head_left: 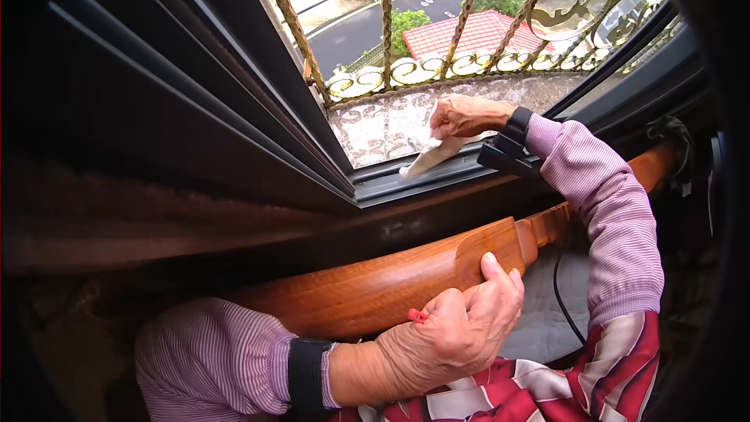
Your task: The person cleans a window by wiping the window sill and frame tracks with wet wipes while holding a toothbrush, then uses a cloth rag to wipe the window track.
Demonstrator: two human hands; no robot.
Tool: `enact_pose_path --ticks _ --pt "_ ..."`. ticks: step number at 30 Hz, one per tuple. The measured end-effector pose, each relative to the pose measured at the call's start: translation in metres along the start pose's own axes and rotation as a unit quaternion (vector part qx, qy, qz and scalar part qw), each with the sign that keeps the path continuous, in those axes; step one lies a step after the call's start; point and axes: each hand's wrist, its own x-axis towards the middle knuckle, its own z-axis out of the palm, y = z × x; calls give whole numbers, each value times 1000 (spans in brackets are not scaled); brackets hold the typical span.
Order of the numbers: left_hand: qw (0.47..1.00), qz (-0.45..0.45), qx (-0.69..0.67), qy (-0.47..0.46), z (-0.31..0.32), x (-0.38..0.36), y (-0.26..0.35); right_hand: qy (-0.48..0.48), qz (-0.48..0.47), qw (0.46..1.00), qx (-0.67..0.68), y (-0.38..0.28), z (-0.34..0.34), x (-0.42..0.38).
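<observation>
My right hand point(461, 117) reaches over the window sill, its fingers closed on a whitish cloth point(433, 158). The cloth hangs down to the dark metal window track point(383, 187), with its lower tip at the track. Lower down, my left hand point(461, 320) is curled beside the curved wooden chair back point(375, 289), the fingertips resting on or close to the wood. A small red end point(418, 316) sticks out of that hand; the rest of this thing is hidden by the hand.
Dark sliding window frames point(234, 101) rise on the left. Beyond the opening is a metal grille point(387, 23) above a pale stone ledge point(375, 129). A dark cable point(557, 297) hangs by a white surface at the right.
</observation>
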Motion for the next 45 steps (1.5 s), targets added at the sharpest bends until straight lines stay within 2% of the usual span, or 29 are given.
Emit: enact_pose_path --ticks 2,3,6,7,8,10,11,12,14,17,18,21,24,25,26,28,29,30,32,33,34,36,38,39,40,42,45 --pt "1000 -1 2 0 0 1 -1 66 20 995 -77 -2 7 3" --pt "1000 -5 2 -1 -1 2 -1 85 2 994 -76 -9 4 6" --pt "1000 -7 1 5 -1 1 -2 82 7 996 -46 -28 -4 -3" --pt "1000 -8 -1 5 0 0 -2 72 -3 997 -1 -34 -10 -4" --pt "1000 -9 -3 5 0 0 -1 69 43 995 65 -40 -19 -11" --pt "1000 -13 -9 4 0 1 -1 67 68 989 115 -36 -25 -17" --pt "1000 -15 -11 2 -1 1 0 84 98 978 165 -32 -22 -20" --pt "1000 -16 -14 0 -2 1 -1 70 89 967 228 -28 -20 -19" --pt "1000 -13 -11 4 -1 1 -1 46 153 971 176 -19 -24 -28" --pt "1000 -11 -8 9 -1 1 -1 78 0 989 122 4 -19 -34" --pt "1000 -11 -8 9 -1 0 -1 16 195 931 308 -7 -22 -37" --pt "1000 -12 -8 9 0 0 0 40 152 845 512 2 -18 -43" --pt "1000 -2 -7 5 -2 1 -2 37 165 858 486 9 -13 -43" --pt "1000 -5 -8 6 -1 1 -1 36 147 919 365 31 1 -42" --pt "1000 -9 -9 8 0 0 0 64 115 888 441 54 21 -38" --pt "1000 -13 -7 14 2 0 0 131 107 925 340 38 16 -43" --pt "1000 -16 -5 16 3 0 1 170 101 955 220 32 13 -44" --pt "1000 -18 -5 16 3 0 2 161 54 967 191 17 10 -48" --pt "1000 -14 -12 9 1 0 1 79 -103 990 51 29 27 -48" --pt "1000 -9 -16 8 1 0 0 -40 -40 998 35 22 29 -52" --pt "1000 -9 -14 9 1 1 0 -102 15 990 97 17 33 -55" --pt "1000 -13 -7 9 1 0 0 -49 83 986 135 6 32 -59" --pt "1000 -13 -3 11 2 0 -1 108 64 990 70 30 40 -51" --pt "1000 -12 -1 10 1 0 0 119 134 980 86 24 33 -48" --pt "1000 -12 -3 7 0 0 1 137 140 978 65 34 35 -44" --pt "1000 -13 -4 6 0 0 1 236 104 966 8 39 42 -43" --pt "1000 -23 -8 -10 0 -1 6 291 82 952 -46 37 54 -42"
